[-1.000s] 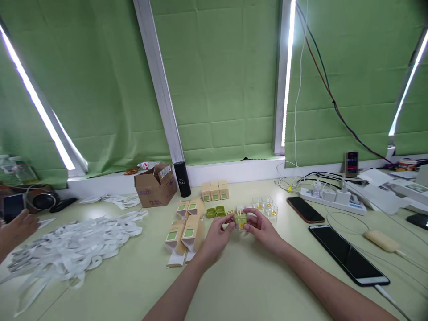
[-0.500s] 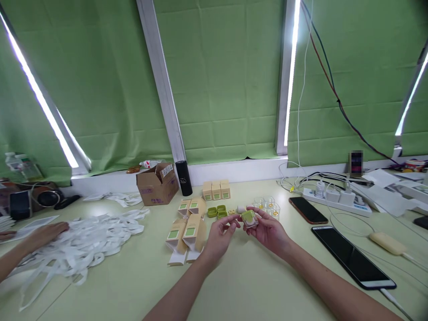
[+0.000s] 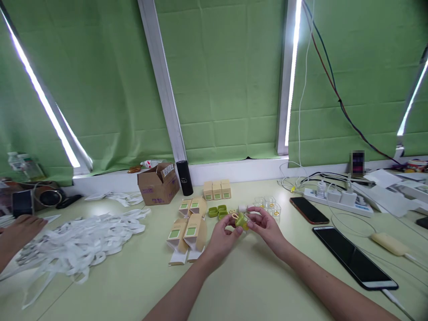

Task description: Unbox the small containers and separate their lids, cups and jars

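My left hand (image 3: 223, 237) and my right hand (image 3: 268, 231) meet above the table, both closed on one small container (image 3: 242, 221). It is clear with a green lid, and a small beige loop sticks out on its left. The fingers hide part of it. Just beyond are several green square lids (image 3: 213, 212), small beige loops (image 3: 232, 211) and a small white piece (image 3: 242, 208). Several clear square containers (image 3: 276, 210) with yellow spots inside stand behind my right hand. Left of my left hand lie kraft boxes (image 3: 195, 236) with green labels and open flaps.
Upright kraft boxes (image 3: 217, 191) stand at the back, near a black cylinder (image 3: 184, 178) and a cardboard carton (image 3: 157, 187). A heap of white straps (image 3: 96, 240) lies left, beside another person's hand (image 3: 25, 229). Phones (image 3: 354, 256), cables and a power strip (image 3: 337, 201) occupy the right.
The small container has turned and shifted slightly left, so its loop now shows. My left fingers have closed on it too. The other person's hand has moved left and up.
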The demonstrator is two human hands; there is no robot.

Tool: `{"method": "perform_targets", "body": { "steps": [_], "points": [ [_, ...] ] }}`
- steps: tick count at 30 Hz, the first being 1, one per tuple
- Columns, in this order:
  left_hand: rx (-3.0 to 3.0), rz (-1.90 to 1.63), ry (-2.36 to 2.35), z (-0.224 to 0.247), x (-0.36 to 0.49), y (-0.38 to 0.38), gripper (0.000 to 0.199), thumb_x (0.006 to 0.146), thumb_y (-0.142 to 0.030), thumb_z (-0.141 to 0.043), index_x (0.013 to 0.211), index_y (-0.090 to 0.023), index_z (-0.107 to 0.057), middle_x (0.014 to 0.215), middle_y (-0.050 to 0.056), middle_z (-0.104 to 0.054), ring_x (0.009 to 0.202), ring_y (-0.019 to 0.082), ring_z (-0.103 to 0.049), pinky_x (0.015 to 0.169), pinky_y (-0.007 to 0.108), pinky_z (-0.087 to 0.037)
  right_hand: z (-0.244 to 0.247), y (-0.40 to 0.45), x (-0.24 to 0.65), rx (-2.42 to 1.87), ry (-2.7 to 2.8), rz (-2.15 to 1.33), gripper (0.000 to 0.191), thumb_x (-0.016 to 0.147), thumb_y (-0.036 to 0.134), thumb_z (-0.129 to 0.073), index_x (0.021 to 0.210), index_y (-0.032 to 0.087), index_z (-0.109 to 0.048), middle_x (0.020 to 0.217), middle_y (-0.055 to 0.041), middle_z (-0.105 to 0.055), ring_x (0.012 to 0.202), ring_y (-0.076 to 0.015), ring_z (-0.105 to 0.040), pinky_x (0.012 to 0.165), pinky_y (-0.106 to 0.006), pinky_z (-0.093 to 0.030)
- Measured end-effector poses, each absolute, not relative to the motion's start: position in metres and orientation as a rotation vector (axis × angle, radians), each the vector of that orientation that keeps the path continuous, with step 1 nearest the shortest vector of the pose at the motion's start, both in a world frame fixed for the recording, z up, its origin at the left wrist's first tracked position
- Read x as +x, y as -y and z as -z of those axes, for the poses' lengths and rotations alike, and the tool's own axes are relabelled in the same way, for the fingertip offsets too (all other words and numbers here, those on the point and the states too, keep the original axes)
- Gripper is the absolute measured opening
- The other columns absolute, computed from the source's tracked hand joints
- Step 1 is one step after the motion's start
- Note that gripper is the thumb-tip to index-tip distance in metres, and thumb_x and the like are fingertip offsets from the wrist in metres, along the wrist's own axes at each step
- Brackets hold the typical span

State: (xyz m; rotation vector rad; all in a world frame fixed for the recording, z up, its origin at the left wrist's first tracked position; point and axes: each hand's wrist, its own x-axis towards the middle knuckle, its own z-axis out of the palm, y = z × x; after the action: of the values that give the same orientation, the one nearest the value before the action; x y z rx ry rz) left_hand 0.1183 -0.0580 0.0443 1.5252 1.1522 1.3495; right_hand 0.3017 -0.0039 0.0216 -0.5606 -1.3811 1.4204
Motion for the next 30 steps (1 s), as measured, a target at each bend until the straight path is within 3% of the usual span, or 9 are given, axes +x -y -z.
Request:
{"method": "perform_targets", "body": {
  "steps": [4, 8, 12, 18, 22, 27, 30],
  "points": [
    [1.419, -1.378, -1.054, -0.045, 0.121, 0.058, 0.056, 0.07, -0.028, -0.086, 0.119, -0.018, -0.061, 0.114, 0.012, -0.068, 0.104, 0.024, -0.065, 0.074, 0.03, -0.057, -0.019, 0.006, 0.297, -0.527, 1.474, -1.26, 0.061, 0.07, 0.043, -0.09, 0.119, 0.027, -0.058, 0.116, -0.0089, -0.068, 0.11, -0.0268, -0.065, 0.093, -0.043, -0.054],
    [1.4, -1.464, -1.014, -0.046, 0.12, 0.058, 0.049, 0.064, -0.013, -0.081, 0.106, -0.019, -0.059, 0.116, 0.009, -0.069, 0.104, 0.023, -0.067, 0.079, 0.03, -0.057, -0.022, 0.008, 0.301, -0.458, 1.561, -1.171, 0.056, 0.075, 0.035, -0.085, 0.122, 0.027, -0.057, 0.124, -0.01, -0.064, 0.117, -0.0273, -0.061, 0.095, -0.043, -0.056],
    [1.498, -1.491, -1.083, -0.046, 0.119, 0.06, 0.041, 0.071, -0.011, -0.07, 0.109, -0.02, -0.06, 0.122, 0.01, -0.068, 0.107, 0.024, -0.067, 0.077, 0.031, -0.06, -0.026, 0.015, 0.306, -0.553, 1.714, -0.965, 0.051, 0.08, 0.024, -0.074, 0.127, 0.028, -0.056, 0.13, -0.0094, -0.06, 0.122, -0.0283, -0.058, 0.096, -0.046, -0.057],
    [1.959, -1.471, -1.286, -0.04, 0.115, 0.064, 0.047, 0.076, -0.007, -0.063, 0.119, -0.026, -0.066, 0.127, 0.007, -0.068, 0.117, 0.024, -0.064, 0.094, 0.038, -0.057, -0.026, 0.024, 0.305, -0.535, 1.921, -0.526, 0.059, 0.087, 0.017, -0.065, 0.142, 0.031, -0.047, 0.14, -0.012, -0.057, 0.129, -0.0335, -0.054, 0.102, -0.053, -0.054],
    [2.08, -1.481, -1.283, -0.039, 0.114, 0.063, 0.045, 0.081, -0.011, -0.064, 0.123, -0.027, -0.067, 0.129, 0.007, -0.07, 0.119, 0.026, -0.064, 0.093, 0.039, -0.058, -0.026, 0.023, 0.305, -0.502, 1.97, -0.422, 0.054, 0.093, 0.015, -0.058, 0.143, 0.032, -0.047, 0.135, -0.0114, -0.061, 0.128, -0.0329, -0.056, 0.102, -0.054, -0.054],
    [2.116, -1.507, -1.245, -0.044, 0.113, 0.068, 0.05, 0.083, -0.017, -0.071, 0.132, -0.027, -0.063, 0.132, 0.008, -0.068, 0.119, 0.026, -0.065, 0.091, 0.038, -0.059, -0.029, 0.023, 0.308, -0.496, 1.958, -0.368, 0.051, 0.094, 0.016, -0.056, 0.142, 0.032, -0.049, 0.137, -0.0106, -0.062, 0.133, -0.032, -0.054, 0.113, -0.057, -0.047],
    [2.174, -1.519, -1.217, -0.046, 0.112, 0.07, 0.039, 0.091, -0.023, -0.065, 0.13, -0.026, -0.066, 0.134, 0.011, -0.067, 0.125, 0.028, -0.062, 0.089, 0.038, -0.059, -0.028, 0.023, 0.308, -0.508, 1.954, -0.41, 0.05, 0.094, 0.017, -0.057, 0.142, 0.031, -0.05, 0.138, -0.011, -0.062, 0.133, -0.0324, -0.054, 0.113, -0.057, -0.046]
  ]
}}
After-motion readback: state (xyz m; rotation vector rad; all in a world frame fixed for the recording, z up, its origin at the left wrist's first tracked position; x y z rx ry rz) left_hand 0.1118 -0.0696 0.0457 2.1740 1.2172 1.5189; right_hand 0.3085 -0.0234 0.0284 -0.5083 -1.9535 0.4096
